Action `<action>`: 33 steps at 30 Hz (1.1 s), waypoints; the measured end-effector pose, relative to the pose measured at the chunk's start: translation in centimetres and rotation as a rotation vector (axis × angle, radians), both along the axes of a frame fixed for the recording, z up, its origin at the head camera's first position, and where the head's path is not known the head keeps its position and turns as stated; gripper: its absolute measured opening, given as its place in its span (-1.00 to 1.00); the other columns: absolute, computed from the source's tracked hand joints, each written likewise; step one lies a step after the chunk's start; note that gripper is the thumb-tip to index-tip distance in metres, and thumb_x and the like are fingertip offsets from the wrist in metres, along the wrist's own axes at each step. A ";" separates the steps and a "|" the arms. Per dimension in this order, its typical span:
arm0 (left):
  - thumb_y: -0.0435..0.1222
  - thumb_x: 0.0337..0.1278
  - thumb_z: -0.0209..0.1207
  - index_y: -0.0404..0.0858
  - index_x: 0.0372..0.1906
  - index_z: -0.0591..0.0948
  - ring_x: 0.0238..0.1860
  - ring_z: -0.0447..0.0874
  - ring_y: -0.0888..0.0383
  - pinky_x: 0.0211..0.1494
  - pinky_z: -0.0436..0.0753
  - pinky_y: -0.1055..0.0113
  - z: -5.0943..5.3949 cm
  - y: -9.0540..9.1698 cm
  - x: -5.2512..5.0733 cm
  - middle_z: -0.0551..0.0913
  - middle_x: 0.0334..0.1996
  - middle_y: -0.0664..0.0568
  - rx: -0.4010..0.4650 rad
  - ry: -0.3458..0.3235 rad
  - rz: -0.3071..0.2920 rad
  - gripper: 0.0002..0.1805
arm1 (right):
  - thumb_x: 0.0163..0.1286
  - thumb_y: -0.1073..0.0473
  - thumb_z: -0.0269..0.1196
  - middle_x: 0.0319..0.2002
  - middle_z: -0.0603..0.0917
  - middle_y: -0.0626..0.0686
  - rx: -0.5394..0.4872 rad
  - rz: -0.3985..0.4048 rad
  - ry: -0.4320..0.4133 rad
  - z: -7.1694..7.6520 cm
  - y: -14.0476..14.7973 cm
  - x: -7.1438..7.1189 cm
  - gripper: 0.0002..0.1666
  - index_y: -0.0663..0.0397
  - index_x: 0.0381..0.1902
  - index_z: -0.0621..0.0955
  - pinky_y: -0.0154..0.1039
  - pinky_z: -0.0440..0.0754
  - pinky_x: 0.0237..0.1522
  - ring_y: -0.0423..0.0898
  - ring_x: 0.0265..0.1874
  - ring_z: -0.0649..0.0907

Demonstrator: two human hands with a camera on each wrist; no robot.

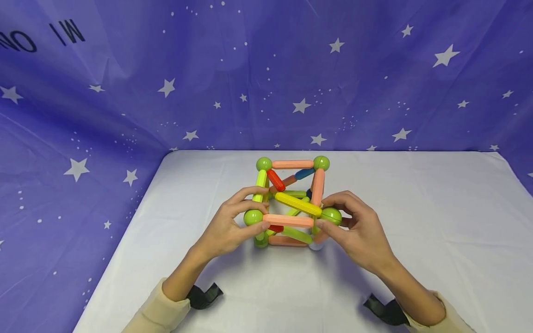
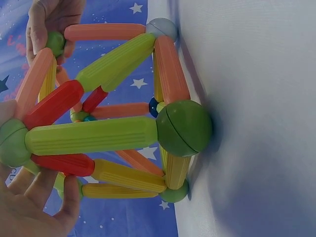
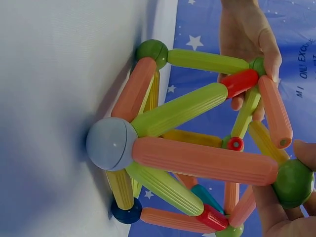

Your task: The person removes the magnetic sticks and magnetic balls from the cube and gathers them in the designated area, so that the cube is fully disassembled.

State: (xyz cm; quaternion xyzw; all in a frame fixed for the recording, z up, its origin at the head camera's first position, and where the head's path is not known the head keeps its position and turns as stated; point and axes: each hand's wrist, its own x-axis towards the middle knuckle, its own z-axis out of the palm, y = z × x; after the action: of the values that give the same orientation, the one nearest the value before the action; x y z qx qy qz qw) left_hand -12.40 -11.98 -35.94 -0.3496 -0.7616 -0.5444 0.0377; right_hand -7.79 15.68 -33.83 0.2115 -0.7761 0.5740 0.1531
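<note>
A box-shaped frame of magnetic rods and balls stands on the table. My left hand (image 1: 233, 217) pinches its front upper-left green ball (image 1: 253, 217), fingers reaching over a lime rod (image 1: 260, 182). My right hand (image 1: 358, 229) grips the front upper-right green ball (image 1: 331, 216), which joins a slanting yellow rod (image 1: 297, 204) and an upright orange rod (image 3: 202, 160). In the right wrist view, the front orange rod (image 3: 275, 111) has a bare end, apart from that ball. A red rod (image 1: 275, 180) slants inward from the back left ball, its tip bare.
The frame's lower corners include a pale blue ball (image 3: 111, 144) and a dark blue ball (image 3: 127, 211). White cloth covers the table (image 1: 437, 231). A purple starred curtain (image 1: 266, 78) hangs behind and at the sides. Black straps (image 1: 205, 296) hang at both wrists.
</note>
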 end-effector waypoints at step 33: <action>-0.40 0.11 0.37 -0.14 -0.23 0.69 0.04 0.67 0.02 0.32 0.37 -0.04 0.4 0.1 0.2 0.46 0.25 0.08 0.002 -0.012 -0.005 -0.85 | 0.07 0.67 0.34 -0.19 0.53 0.13 0.006 -0.206 -0.084 -1.8 8.9 2.3 -0.61 0.42 -0.11 0.60 -0.46 0.61 -0.38 -0.14 -0.23 0.60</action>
State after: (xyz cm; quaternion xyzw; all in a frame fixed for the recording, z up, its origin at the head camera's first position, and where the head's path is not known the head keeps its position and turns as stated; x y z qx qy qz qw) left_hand -12.23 -11.91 -35.59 -0.3481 -0.7605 -0.5473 0.0323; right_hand -5.46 24.54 -35.66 0.1068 -0.8012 0.5612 0.1780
